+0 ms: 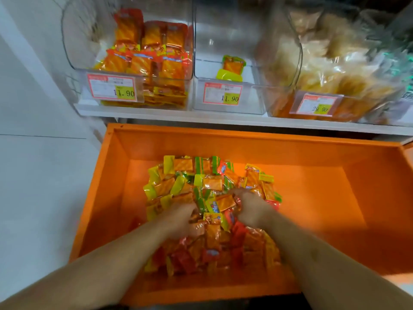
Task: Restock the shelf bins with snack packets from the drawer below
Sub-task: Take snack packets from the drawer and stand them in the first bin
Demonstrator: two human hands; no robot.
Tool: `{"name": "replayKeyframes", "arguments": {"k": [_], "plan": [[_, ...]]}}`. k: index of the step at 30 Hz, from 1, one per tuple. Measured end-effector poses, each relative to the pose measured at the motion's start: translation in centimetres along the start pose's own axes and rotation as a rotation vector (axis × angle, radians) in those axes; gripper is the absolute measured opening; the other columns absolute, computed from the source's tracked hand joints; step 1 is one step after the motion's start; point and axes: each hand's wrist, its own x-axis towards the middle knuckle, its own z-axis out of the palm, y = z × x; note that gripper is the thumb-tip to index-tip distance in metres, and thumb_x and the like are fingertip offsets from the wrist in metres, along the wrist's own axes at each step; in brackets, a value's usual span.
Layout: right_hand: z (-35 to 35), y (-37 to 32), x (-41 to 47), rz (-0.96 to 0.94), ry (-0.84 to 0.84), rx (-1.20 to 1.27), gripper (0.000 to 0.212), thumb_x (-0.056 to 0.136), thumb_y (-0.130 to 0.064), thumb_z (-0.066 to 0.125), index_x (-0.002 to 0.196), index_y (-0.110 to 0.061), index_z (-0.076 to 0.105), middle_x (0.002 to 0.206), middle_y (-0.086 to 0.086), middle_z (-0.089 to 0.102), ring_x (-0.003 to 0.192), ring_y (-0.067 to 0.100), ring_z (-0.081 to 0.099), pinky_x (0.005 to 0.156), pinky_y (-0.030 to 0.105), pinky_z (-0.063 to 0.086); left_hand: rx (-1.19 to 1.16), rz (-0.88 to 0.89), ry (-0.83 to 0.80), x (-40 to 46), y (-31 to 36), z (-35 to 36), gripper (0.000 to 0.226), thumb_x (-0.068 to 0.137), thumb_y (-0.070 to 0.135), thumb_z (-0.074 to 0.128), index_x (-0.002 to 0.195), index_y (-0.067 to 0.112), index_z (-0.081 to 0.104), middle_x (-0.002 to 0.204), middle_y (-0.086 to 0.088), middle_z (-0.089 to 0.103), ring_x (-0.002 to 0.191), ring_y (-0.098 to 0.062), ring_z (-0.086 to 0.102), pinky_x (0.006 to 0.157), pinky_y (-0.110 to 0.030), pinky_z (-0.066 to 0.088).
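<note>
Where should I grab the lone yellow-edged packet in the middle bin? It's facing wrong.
Pinch the yellow-edged packet by its near yellow seal, reaching in from the middle bin's open front, above the price label. It lies flat, alone.

Glossy plastic snack packets (212,220), clear plastic bins (225,95), smooth orange drawer (335,198)

The fingertips of the left hand (182,217) and the right hand (248,208) are buried in the pile of snack packets (210,211) in the orange drawer (335,198), so what is grasped cannot be told. Both hands are smeared by motion blur. The small print on the price labels (111,88) cannot be read. The right-hand bin (335,70) is blurred and its contents are not made out clearly. Both forearms are cut off by the bottom edge.
</note>
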Motion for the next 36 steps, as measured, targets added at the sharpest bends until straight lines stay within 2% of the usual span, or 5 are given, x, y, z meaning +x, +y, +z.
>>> {"name": "replayKeyframes", "arguments": {"k": [8,17,22,26,36], "plan": [[2.4,1.5,4.5,-0.068,0.0,-0.131,0.077,0.083,-0.017,0.075,0.153,-0.022,0.046,0.157,0.002,0.045,0.146,0.024,0.038,0.122,0.03,0.027,0.118,0.026,-0.014,2.0,-0.6,2.8,0.045,0.091,0.025,0.073,0.132,0.019,0.055,0.133,-0.002,0.062,0.126,-0.024,0.056,0.093,-0.03,0.041],[2.3,1.7,5.0,-0.045,0.209,-0.052,0.03,0.079,-0.021,0.081,0.1,-0.033,0.063,0.108,-0.003,0.067,0.11,0.022,0.056,0.087,0.035,0.051,-0.099,-0.094,-0.008,1.9,-1.8,2.2,0.026,0.084,0.01,0.074,0.108,0.019,0.068,0.098,0.004,0.069,0.093,-0.016,0.065,0.07,-0.027,0.046],[-0.6,0.9,4.5,0.097,0.184,0.497,0.02,0.088,-0.015,0.081,0.084,-0.026,0.065,0.071,-0.007,0.063,0.062,0.012,0.059,0.062,0.023,0.045,-0.236,-0.19,0.029,0.8,-2.8,-0.7,0.024,0.087,0.012,0.075,0.11,0.021,0.075,0.096,0.002,0.07,0.084,-0.015,0.066,0.062,-0.022,0.047],[-5.5,-1.4,2.1,0.061,0.057,0.746,0.014,0.088,-0.02,0.082,0.098,-0.022,0.073,0.091,-0.009,0.069,0.084,0.015,0.062,0.064,0.031,0.047,-0.381,-0.223,0.09,-1.3,-2.6,-4.7,0.026,0.088,0.013,0.078,0.112,0.021,0.072,0.113,-0.006,0.072,0.094,-0.022,0.068,0.077,-0.032,0.056],[-13.9,-7.6,-6.9,-0.229,0.047,0.757,0.011,0.091,-0.023,0.076,0.101,-0.026,0.073,0.091,-0.005,0.071,0.087,0.013,0.062,0.066,0.029,0.044,-0.629,-0.023,0.261,-11.7,3.5,-15.6,0.021,0.097,0.0,0.065,0.108,0.019,0.066,0.088,0.004,0.063,0.073,-0.006,0.058,0.046,-0.008,0.046]]}}
